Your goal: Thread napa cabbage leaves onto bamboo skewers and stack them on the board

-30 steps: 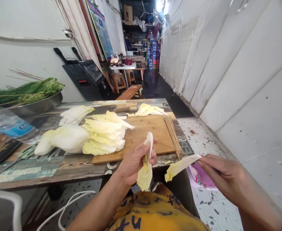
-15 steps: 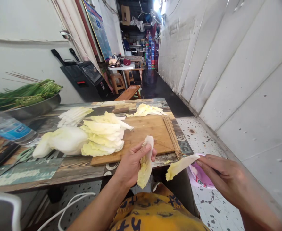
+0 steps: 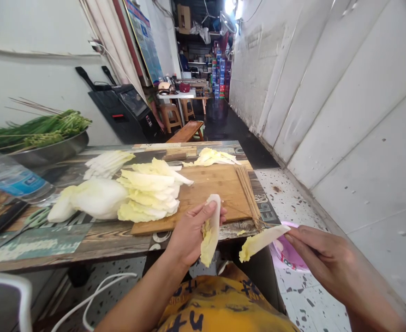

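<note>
My left hand (image 3: 191, 233) is closed around a strip of napa cabbage leaf (image 3: 210, 242), its white stem end up and its yellow frilly end hanging down. Out to the right, my right hand (image 3: 322, 258) pinches the white end of another cabbage strip (image 3: 263, 240), which slopes down to the left. Behind my left hand lies a wooden cutting board (image 3: 206, 184) with a pile of cabbage leaves (image 3: 151, 191) on its left part. A bundle of thin bamboo skewers (image 3: 247, 191) rests along the board's right edge. Whether my right fingers also hold a skewer, I cannot tell.
Left of the board are a cabbage piece (image 3: 99, 198), scissors (image 3: 37, 219), a water bottle (image 3: 23, 182) and a metal bowl of greens (image 3: 54, 147). A knife (image 3: 173, 157) and cabbage scraps (image 3: 213, 157) lie behind. A pink basin (image 3: 288, 258) stands below my right hand.
Both hands keep their cabbage strips in almost the same pose. The right strip has shifted very slightly to the right, and the view has moved a little.
</note>
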A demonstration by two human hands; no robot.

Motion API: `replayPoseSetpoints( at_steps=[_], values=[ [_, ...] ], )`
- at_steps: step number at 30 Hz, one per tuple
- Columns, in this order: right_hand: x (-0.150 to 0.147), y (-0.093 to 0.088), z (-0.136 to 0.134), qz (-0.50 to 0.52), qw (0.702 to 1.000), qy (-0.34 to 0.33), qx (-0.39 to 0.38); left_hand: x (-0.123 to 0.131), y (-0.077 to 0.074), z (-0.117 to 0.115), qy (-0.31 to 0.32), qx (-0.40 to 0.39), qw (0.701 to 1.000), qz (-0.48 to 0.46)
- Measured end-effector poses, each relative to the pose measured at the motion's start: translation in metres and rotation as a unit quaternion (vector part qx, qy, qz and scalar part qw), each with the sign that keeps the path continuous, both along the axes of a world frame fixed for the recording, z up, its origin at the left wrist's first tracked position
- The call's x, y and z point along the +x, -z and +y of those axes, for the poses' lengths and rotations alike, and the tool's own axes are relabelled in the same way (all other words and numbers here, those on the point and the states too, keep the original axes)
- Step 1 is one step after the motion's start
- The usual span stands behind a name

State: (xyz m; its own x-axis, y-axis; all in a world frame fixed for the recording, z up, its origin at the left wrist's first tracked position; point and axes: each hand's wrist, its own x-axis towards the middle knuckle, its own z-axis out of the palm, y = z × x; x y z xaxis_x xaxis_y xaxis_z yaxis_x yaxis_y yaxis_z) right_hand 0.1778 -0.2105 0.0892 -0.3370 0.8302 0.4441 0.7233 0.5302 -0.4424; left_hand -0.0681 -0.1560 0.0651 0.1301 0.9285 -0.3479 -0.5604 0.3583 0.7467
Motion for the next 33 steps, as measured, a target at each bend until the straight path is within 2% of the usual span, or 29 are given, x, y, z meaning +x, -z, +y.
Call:
replayPoseSetpoints(
  at_steps=[7,14,24,33],
  values=[
    [-0.0027,-0.0038,0.0005,-0.010,1.000,0.004,-0.019,-0.0010,0.0010,-0.0005,0.015,-0.034,0.999,-0.024],
    [-0.0022,-0.0024,0.0012,-0.030,0.999,0.008,-0.020,-0.0004,-0.0036,-0.0026,0.005,-0.014,1.000,0.011],
    [0.0000,-0.0006,-0.0003,-0.016,0.999,0.008,-0.042,-0.0012,0.0018,-0.0026,0.006,0.013,1.000,0.025],
    [0.0037,-0.0004,-0.0010,-0.007,0.999,0.015,-0.045,-0.0008,-0.0007,-0.0039,0.010,0.034,0.999,0.033]
  ],
)
